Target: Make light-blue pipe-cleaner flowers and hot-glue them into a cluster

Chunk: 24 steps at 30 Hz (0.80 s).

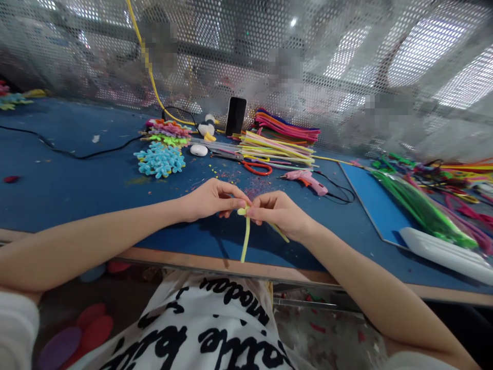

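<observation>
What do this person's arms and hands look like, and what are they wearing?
Both forearms are bare, with no gloves, rings, watch or bracelets visible on the left hand or right hand. Short white sleeves show at the lower corners. The white shirt carries bold black lettering.

Head view, forward-down, close over blue table [69, 180].

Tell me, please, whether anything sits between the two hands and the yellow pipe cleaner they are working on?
Nothing visible does. The left hand and right hand both pinch the yellow pipe cleaner directly at its top; its free ends hang down over the table edge.
</observation>
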Motion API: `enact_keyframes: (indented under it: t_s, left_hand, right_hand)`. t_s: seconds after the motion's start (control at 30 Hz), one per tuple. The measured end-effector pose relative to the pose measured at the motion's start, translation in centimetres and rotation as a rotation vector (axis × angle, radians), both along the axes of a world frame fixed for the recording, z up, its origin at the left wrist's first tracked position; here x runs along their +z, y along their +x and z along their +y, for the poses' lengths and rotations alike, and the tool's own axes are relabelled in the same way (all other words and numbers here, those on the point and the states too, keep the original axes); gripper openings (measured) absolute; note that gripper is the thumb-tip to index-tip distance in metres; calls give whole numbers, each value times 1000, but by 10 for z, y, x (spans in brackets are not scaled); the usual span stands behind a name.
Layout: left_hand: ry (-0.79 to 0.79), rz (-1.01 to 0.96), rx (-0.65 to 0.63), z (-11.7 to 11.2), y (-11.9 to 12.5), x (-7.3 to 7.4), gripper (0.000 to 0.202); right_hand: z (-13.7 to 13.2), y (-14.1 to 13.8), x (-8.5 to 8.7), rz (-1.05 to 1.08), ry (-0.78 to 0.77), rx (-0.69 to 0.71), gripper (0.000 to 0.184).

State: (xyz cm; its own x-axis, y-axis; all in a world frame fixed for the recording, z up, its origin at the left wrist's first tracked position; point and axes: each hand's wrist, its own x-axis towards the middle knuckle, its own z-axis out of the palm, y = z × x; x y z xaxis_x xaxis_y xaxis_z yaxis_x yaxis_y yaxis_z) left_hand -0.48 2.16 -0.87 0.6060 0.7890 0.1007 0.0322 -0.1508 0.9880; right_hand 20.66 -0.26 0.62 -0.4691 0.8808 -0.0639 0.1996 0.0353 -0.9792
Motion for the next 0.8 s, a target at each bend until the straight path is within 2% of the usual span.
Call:
enact_keyframes:
  t_s: [0.23,0.4,0.53,0.8]
  left_hand:
    - [18,9,-8,-2,0,1,41]
    - [-127,-76,79,-6,3,5,45]
    - [-88,-42,157,-7,4,5,38]
    - [-83,-4,202,-9,5,2,20]
  right_hand:
    - [0,0,1,11,-11,6,32]
    - [1,-2,4,70,-20,-126,36]
    - [5,-1,2,75,-5,-192,35]
    - [8,4,-4,161,11,-149,35]
